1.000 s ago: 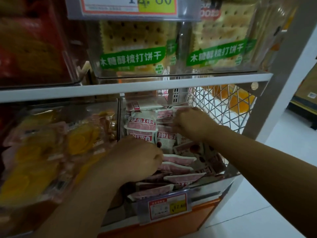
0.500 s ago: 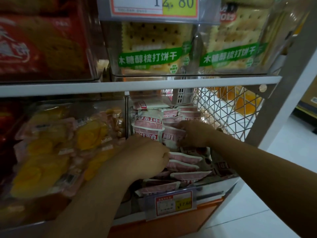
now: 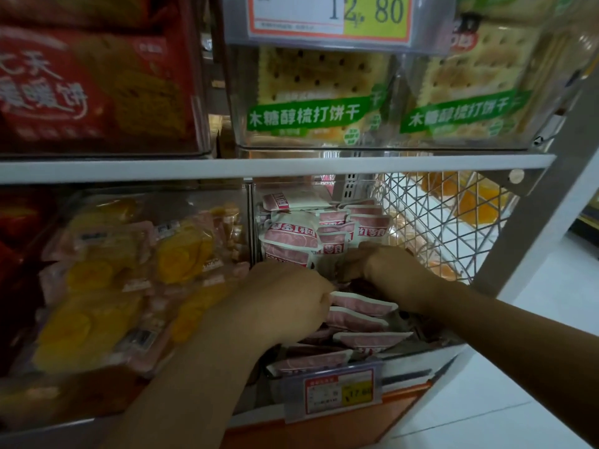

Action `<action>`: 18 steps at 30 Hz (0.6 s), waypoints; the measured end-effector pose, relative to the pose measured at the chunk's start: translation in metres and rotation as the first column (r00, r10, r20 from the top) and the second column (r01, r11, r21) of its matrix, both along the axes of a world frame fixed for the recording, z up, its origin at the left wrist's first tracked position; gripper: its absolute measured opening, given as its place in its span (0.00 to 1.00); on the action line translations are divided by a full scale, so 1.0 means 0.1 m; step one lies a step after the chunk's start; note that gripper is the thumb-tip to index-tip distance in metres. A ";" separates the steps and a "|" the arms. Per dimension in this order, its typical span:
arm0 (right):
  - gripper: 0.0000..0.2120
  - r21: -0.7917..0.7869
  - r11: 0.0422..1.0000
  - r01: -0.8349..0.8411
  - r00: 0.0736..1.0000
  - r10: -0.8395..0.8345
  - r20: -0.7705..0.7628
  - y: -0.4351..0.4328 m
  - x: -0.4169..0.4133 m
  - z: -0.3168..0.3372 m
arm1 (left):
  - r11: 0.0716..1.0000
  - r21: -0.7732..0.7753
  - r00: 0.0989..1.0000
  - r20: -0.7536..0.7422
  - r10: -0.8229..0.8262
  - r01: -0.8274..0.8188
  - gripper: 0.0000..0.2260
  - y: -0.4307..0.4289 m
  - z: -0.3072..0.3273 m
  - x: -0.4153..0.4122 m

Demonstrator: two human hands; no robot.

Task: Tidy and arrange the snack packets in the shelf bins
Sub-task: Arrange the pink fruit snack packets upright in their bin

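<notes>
While both reach into the clear plastic shelf bin [image 3: 431, 354], left hand [image 3: 285, 303] curls on glossy pink-white pillow snack packets [image 3: 356, 306]; right hand [image 3: 385, 267] grip unclear, white wire mesh side panel [image 3: 431, 222] adjacent.

White shelf board [image 3: 194, 168] carrying clear bins of green-labelled soda cracker packs [image 3: 311, 102] and a red biscuit box [image 3: 90, 89]. Below: clear bin [image 3: 421, 354] of pink-and-white snack packets [image 3: 291, 238], neighbouring clear bin of yellow-and-pink packets [image 3: 107, 280], wire mesh side panel [image 3: 431, 228].
</notes>
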State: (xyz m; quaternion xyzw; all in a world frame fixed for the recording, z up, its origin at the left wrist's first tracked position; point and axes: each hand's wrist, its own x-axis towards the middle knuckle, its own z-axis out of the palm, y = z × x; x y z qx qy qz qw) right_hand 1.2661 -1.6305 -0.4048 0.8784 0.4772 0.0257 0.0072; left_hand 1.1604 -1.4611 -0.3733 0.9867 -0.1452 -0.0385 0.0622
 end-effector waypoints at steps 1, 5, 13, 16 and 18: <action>0.15 0.019 1.000 0.014 0.998 -0.013 -0.058 0.00 -0.01 0.04 | 0.999 -0.050 1.000 0.009 -0.003 0.003 0.12 0.00 0.00 0.00; 0.14 -0.114 0.983 0.141 0.919 -0.173 -0.355 -0.11 -0.08 0.30 | 1.000 0.008 1.000 -0.002 -0.023 0.023 0.14 -0.02 -0.01 -0.01; 0.18 -0.217 0.971 0.104 0.881 -0.192 -0.433 -0.32 -0.36 0.40 | 0.999 0.032 0.996 0.094 0.011 -0.014 0.10 -0.04 -0.05 -0.02; 0.23 -0.264 0.952 0.154 0.795 -0.278 -0.539 -0.31 -0.32 0.51 | 1.000 0.019 0.995 0.093 0.022 -0.024 0.12 -0.04 -0.06 -0.02; 0.31 -0.236 0.934 0.270 0.619 -0.356 -0.700 -0.26 -0.27 0.61 | 1.000 -0.012 0.997 0.073 0.024 -0.024 0.14 -0.04 -0.06 -0.02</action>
